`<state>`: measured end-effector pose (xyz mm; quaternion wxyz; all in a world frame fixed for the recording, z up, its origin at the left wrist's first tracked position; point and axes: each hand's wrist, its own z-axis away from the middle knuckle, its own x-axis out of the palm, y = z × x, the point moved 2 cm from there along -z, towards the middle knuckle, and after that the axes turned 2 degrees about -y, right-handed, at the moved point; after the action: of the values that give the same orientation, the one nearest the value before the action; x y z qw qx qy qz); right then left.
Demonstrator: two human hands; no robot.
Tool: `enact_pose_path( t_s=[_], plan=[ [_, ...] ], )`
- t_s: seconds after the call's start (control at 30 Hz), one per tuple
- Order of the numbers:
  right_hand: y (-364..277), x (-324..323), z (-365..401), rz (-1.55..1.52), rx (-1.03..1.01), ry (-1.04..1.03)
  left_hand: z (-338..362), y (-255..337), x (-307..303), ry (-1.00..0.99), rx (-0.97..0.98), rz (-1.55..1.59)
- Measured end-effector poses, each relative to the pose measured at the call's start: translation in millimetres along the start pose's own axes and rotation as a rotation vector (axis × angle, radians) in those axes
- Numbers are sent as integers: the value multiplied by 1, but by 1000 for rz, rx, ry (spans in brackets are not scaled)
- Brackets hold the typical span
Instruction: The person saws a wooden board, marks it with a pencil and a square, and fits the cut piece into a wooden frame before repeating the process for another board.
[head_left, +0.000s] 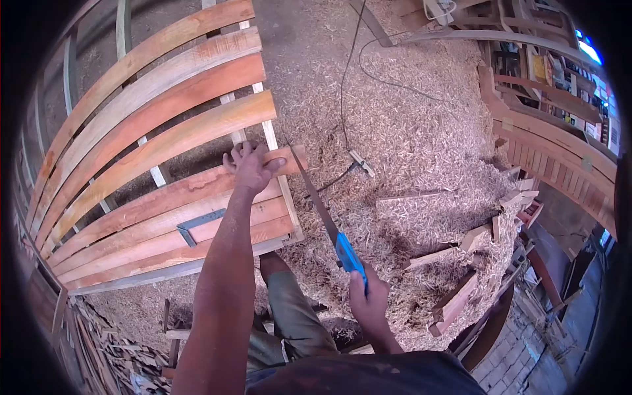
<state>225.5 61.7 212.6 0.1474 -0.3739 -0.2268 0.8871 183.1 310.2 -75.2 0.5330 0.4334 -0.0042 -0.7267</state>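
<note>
My right hand (370, 297) is closed round the blue handle of a handsaw (322, 212). The saw's blade points up and away, and its tip end lies at the protruding right end of a wooden plank (210, 178). My left hand (251, 164) rests on that same plank near its end, fingers spread over the far edge and thumb towards the saw. The plank lies across a pale wooden frame (288, 204) among several other reddish boards. A try square (196, 227) sits on the boards nearer me, left of my forearm.
Wood shavings (421, 131) cover the floor on the right. An electrical socket on a cord (361, 163) lies there, with wood offcuts (454, 303) to the lower right. Slatted furniture (553, 158) stands at the far right. More spaced boards (164, 79) span the frame at upper left.
</note>
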Motion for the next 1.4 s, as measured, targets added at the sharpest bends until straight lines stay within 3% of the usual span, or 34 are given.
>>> enact_pose_path(
  t_s=[0.07,0.1,0.13,0.2,0.3,0.37,0.43,0.5,0.53,0.57,0.63,0.7,0.77,0.87,1.0,1.1,1.17,1.27,1.4],
  plan=[
    [-2,14,-23,29,-40,14,4,5,-5,-26,-22,9],
    [14,39,-57,-6,-45,-21,6,7,-3,-20,-4,16],
    [11,68,-97,-64,-160,74,4,10,-2,1,12,23],
    [-4,120,-204,55,-242,25,5,-1,0,33,17,23],
    [-18,103,-181,26,-247,3,2,-4,1,-1,26,-2],
    [11,66,-105,74,-173,63,-5,-3,-1,10,12,38],
    [4,12,-21,49,-37,-9,2,1,-5,-58,-5,89],
    [3,4,-1,46,-39,23,-1,4,-6,-49,-13,57],
    [3,4,1,41,-35,31,1,3,-5,-49,-24,37],
    [9,19,-24,142,-75,46,7,2,-2,-71,-20,27],
    [14,63,-102,64,-84,35,1,2,-6,-68,-9,2],
    [9,107,-172,-21,-278,82,-2,-3,-6,-51,1,9],
    [-6,114,-195,54,-259,18,2,-2,-3,-41,1,8],
    [7,81,-137,35,-260,36,5,6,-10,-70,-31,47],
    [-2,-5,5,16,133,-46,4,4,-6,-14,-8,81],
    [3,23,-36,56,35,-18,4,1,-4,-31,-18,51],
    [25,83,-122,-3,-154,49,3,1,-2,-28,-5,27],
    [-18,123,-219,73,-267,10,4,-2,-4,-38,-9,25],
    [6,65,-105,27,-98,14,-2,0,-4,-5,2,49]
  ],
)
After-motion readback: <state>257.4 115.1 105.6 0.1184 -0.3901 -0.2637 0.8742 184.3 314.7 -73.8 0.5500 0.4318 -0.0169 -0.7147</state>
